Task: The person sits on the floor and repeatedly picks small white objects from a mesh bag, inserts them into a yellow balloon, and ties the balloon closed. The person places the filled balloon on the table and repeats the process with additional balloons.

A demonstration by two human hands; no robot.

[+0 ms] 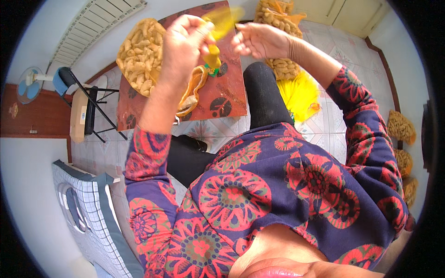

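Observation:
My left hand (pixel 186 43) is raised over the near part of a red board table (pixel 229 93), its fingers pinched on a yellow mesh bag (pixel 215 57). The bag's upper part is blurred and spreads toward my right hand (pixel 262 40). That hand is apart from the mesh, with its fingers loosely curled and nothing seen in them. A mesh sack of peanuts in their shells (pixel 140 52) lies on the table beside my left forearm. Below my left hand are an orange-edged mesh band or bag (pixel 196 87) and a small green piece (pixel 212 70).
More peanut-filled mesh sacks (pixel 283 69) stand on the floor beyond my knee, next to a bundle of bright yellow mesh (pixel 300 95). Several sacks (pixel 401 128) line the right wall. A folding chair (pixel 92 107), a cardboard box (pixel 79 116) and a fan (pixel 30 83) are at the left.

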